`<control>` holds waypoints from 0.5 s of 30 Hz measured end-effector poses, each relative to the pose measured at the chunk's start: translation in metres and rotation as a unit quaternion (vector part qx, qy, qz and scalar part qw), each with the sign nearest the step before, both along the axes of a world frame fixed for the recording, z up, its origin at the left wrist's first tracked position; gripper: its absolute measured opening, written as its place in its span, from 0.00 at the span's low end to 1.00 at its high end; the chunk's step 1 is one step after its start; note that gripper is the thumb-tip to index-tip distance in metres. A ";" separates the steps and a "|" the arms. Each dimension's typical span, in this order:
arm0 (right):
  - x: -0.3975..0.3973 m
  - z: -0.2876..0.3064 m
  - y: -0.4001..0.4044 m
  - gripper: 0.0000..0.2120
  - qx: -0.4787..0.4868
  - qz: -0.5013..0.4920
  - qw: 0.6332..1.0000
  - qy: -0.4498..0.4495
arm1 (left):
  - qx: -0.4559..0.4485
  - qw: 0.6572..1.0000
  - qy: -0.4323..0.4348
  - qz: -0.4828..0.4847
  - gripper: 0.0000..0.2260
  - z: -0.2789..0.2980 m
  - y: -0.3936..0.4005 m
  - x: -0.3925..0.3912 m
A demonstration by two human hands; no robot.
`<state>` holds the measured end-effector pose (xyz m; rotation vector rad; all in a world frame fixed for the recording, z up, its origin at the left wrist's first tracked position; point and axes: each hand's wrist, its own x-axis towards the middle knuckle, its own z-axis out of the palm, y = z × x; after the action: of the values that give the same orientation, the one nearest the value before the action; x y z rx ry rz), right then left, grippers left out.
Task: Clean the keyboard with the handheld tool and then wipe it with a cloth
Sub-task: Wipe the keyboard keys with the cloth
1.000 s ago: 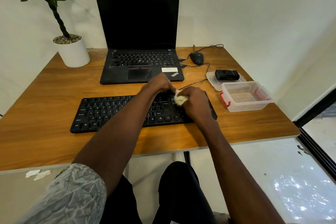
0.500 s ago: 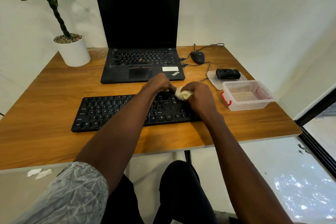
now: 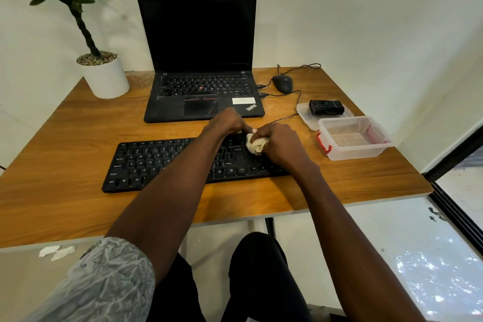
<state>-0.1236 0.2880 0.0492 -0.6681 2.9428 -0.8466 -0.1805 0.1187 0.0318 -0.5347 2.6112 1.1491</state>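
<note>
Now my right hand point(image 3: 281, 145) grips a crumpled pale cloth point(image 3: 256, 144), fingers curled around it, and presses it on the right part of the black keyboard point(image 3: 156, 162). My left hand point(image 3: 226, 123) is just beside it, at the far edge of the keyboard; its fingers are bent down toward the keys and touch the cloth, but I cannot tell if they pinch it or only steady the keyboard. The keyboard lies on the wooden desk point(image 3: 65, 138), near me, with its long axis running from left to right. Most of its keys lie to the left of the cloth, so I judge the next wipe must travel leftward along this long axis, under my left forearm. The right hand is the nearer one to do it. The laptop point(image 3: 201, 60) stands farther, behind the keyboard.
</note>
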 end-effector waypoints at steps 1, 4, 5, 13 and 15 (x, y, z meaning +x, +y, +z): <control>0.000 0.006 0.002 0.15 0.001 0.009 0.999 -0.032 | 0.002 1.000 -0.002 0.003 0.27 0.000 -0.001 -0.001; -0.009 0.016 0.009 0.14 -0.017 -0.039 0.999 -0.020 | -0.006 1.000 -0.014 0.010 0.28 0.002 0.001 -0.001; -0.008 0.016 0.010 0.13 -0.012 -0.052 0.999 0.002 | -0.014 1.000 -0.018 0.015 0.30 0.002 0.002 -0.002; 0.016 0.015 0.021 0.13 0.102 -0.126 0.987 0.016 | -0.039 0.998 -0.031 0.032 0.40 -0.001 0.005 -0.005; 0.029 0.010 0.007 0.11 0.111 -0.115 0.986 0.046 | -0.038 0.998 -0.033 0.036 0.40 -0.003 0.005 -0.007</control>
<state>-0.0949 0.2946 0.0596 -0.3701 3.1751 -0.4935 -0.1879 0.1242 0.0291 -0.6755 2.6077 1.0368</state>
